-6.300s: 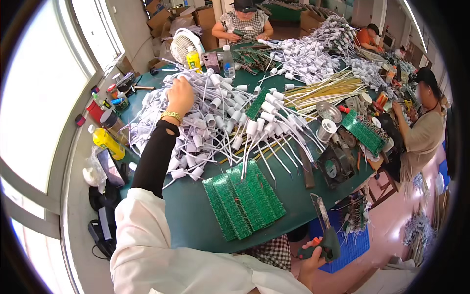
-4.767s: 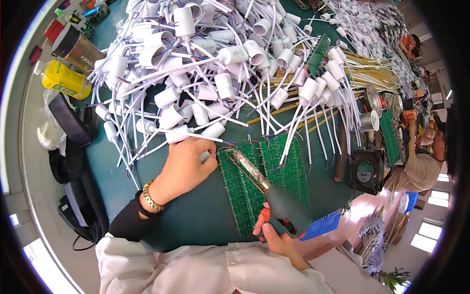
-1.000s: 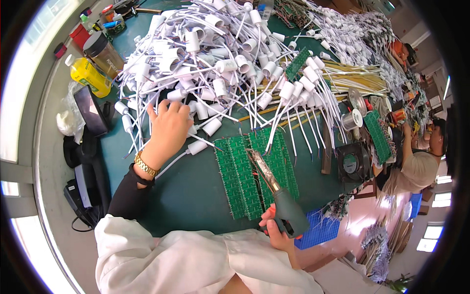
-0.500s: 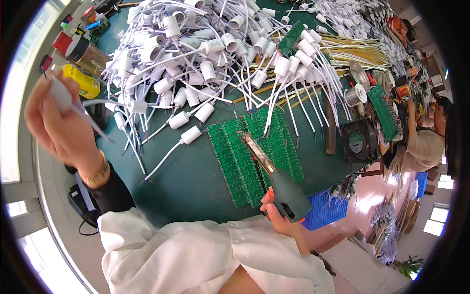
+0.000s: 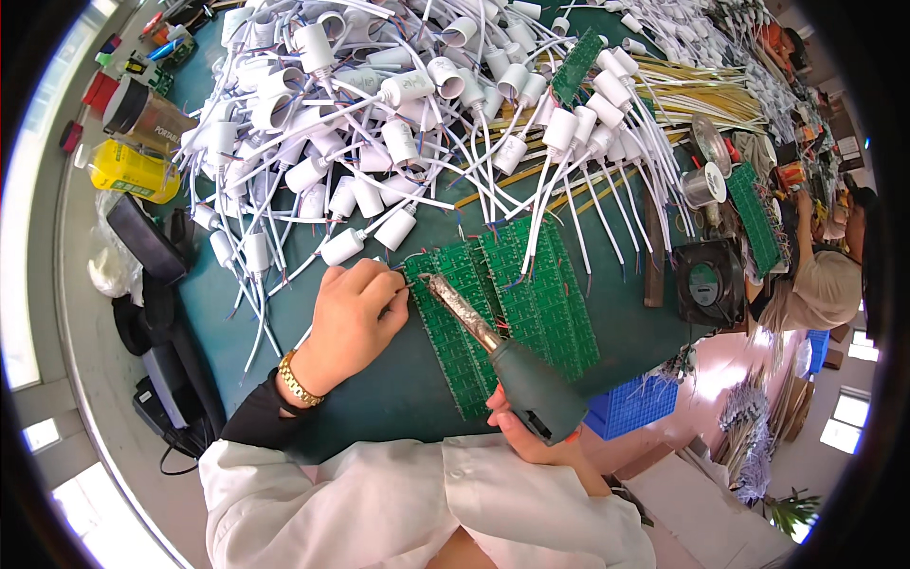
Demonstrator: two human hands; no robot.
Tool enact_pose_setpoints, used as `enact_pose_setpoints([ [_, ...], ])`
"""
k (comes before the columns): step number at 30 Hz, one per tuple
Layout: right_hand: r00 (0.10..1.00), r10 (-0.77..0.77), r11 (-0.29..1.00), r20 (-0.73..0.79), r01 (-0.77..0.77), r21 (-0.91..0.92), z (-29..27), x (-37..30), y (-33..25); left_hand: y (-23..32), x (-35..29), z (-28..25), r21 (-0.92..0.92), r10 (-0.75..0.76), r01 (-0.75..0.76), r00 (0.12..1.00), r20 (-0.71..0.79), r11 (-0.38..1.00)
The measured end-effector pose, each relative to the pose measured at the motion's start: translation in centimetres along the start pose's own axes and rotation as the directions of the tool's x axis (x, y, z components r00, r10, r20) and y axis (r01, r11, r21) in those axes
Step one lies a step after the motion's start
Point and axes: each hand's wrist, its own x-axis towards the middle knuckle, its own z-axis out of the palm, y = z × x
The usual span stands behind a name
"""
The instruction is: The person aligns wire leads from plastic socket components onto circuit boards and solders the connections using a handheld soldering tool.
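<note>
My left hand [image 5: 349,318], a gold bracelet at its wrist, bends down at the left edge of the green circuit boards [image 5: 459,375]. Its thumb and fingers are pinched together. A thin wire end shows by the fingertips, but what they grip is hidden. Partly behind this hand lies a white lamp holder [image 5: 379,259]. My right hand [image 5: 521,434] is wrapped around the dark handle of a soldering iron [image 5: 536,384]. The iron's scorched metal barrel slants up and left across the boards, its tip close to my left fingertips.
Wired white lamp holders [image 5: 308,175] form a big heap at the back. Left of it stand a yellow bottle [image 5: 133,171] and a brown jar [image 5: 147,112]. To the right are a solder spool [image 5: 703,185], a small black fan [image 5: 711,283] and a blue crate [image 5: 633,406]. Another person [image 5: 820,284] sits far right.
My left hand has come from the far left, where it held up a white lamp holder, to the boards' edge. The iron's tip has moved left, toward that hand.
</note>
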Motion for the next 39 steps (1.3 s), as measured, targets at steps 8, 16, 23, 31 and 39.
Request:
enact_pose_setpoints([
  [8,0.991,0.077,0.996,0.107,-0.082,0.044,-0.1,0.5,0.3,0.1,-0.3,0.9,0.065,-0.11,0.11,0.994,-0.005,0.992],
  [16,0.994,0.089,0.993,-0.065,-0.093,-0.067,0.8,0.7,-1.1,-0.4,-0.1,0.9,-0.042,-0.178,0.18,0.983,0.054,0.983],
  [23,0.998,0.045,0.991,-0.05,-0.051,-0.128,1.0,0.9,-0.8,-0.1,0.3,0.8,-0.01,-0.219,0.221,0.972,0.09,0.975],
  [31,0.986,0.132,0.989,-0.104,-0.137,-0.049,1.5,1.2,-1.5,-0.3,0.4,1.0,0.024,-0.21,0.209,0.974,0.08,0.978],
  [39,0.997,0.075,0.992,0.03,-0.071,-0.102,0.4,0.8,-0.4,-0.3,0.3,1.0,0.049,-0.221,0.217,0.972,0.085,0.975],
])
